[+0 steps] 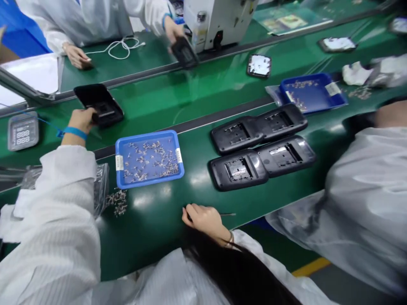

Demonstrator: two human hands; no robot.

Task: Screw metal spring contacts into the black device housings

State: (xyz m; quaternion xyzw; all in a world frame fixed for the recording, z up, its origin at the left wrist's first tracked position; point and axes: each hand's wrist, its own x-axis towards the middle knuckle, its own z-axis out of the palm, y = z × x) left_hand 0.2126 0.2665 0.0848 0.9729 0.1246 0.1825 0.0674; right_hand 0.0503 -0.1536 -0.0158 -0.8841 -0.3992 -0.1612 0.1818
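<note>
On the green belt at the upper left, my left hand (82, 120), with a blue wrist strap, grips the near edge of a black casing (103, 106). My right hand (205, 219) rests at the table's near side, closed round a thin tool whose metal shaft (228, 214) sticks out to the right. Between my hands lies a blue tray (149, 135) of small metal parts. Right of the tray are black housings, among them a near one (237, 170) and a far one (233, 134), with open compartments facing up.
Loose metal parts (118, 202) lie beside a plastic bag (101, 186). A darker blue tray (314, 101) stands farther right. Across the belt a person's hand (174, 30) holds a black device (185, 53). Another person's sleeve (365, 190) is at right. Clear container (23, 131) at far left.
</note>
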